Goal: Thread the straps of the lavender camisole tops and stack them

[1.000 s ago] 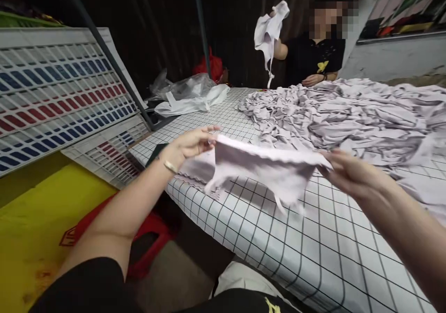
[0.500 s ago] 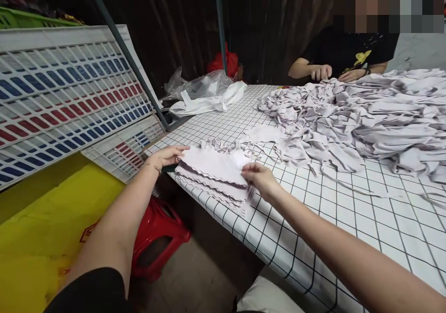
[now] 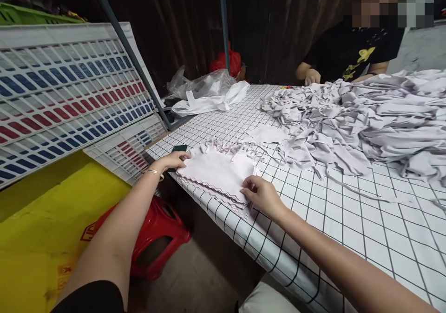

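Observation:
A small stack of pale lilac fabric pieces with zigzag edges lies at the near left edge of the checked table. My left hand rests with fingers stretched on the stack's left end. My right hand presses its fingertips on the stack's right corner. Neither hand lifts anything. A large heap of the same lilac fabric covers the far right of the table.
A person in a black shirt works at the far side, one hand on the heap. White and clear plastic bags lie at the back left. A dark phone lies by my left hand. Slatted panels, yellow board, red stool stand left.
A second ago I held one fabric piece stretched in the air between both hands; it now lies on the stack, both hands flattening it. The other person lowered their own piece.

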A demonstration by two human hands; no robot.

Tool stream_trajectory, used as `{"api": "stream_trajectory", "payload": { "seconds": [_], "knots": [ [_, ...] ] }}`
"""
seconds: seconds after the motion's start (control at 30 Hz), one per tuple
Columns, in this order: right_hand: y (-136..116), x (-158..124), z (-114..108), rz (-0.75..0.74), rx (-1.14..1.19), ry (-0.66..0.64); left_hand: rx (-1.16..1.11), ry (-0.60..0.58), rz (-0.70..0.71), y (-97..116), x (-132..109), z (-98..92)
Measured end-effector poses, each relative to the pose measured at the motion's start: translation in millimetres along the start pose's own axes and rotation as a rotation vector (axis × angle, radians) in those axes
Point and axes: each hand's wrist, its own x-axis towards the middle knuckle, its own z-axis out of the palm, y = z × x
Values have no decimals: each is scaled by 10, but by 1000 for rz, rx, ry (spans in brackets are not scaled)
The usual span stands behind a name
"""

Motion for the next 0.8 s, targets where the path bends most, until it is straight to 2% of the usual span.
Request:
{"api": "stream_trajectory", "payload": {
  "seconds": [0.07, 0.13, 0.2, 0.33, 0.47, 0.57, 0.63, 0.8],
  "knots": [
    [-26, 158, -70, -140, -136, 60, 80, 116, 38, 78, -19, 99],
    [-95, 441, -128, -216, -233, 125, 134, 213, 118, 153, -55, 273],
    [-217, 818, -139, -261, -284, 107, 220, 235, 192, 207, -98, 492],
    [-566, 1618, 36, -268, -267, -144, 351, 163, 178, 230, -152, 835],
    [-845, 2209, 360, -237, -193, -454, 398, 155, 171, 222, -152, 894],
    [-930, 2481, 543, -212, -217, -737, 409, 140, 160, 235, -144, 876],
    [-953, 2595, 595, -183, -288, -861, 410, 140, 164, 242, -139, 877],
    [-1029, 2742, 524, -161, -509, -919, 396, 131, 160, 246, -134, 897]
  ]
}}
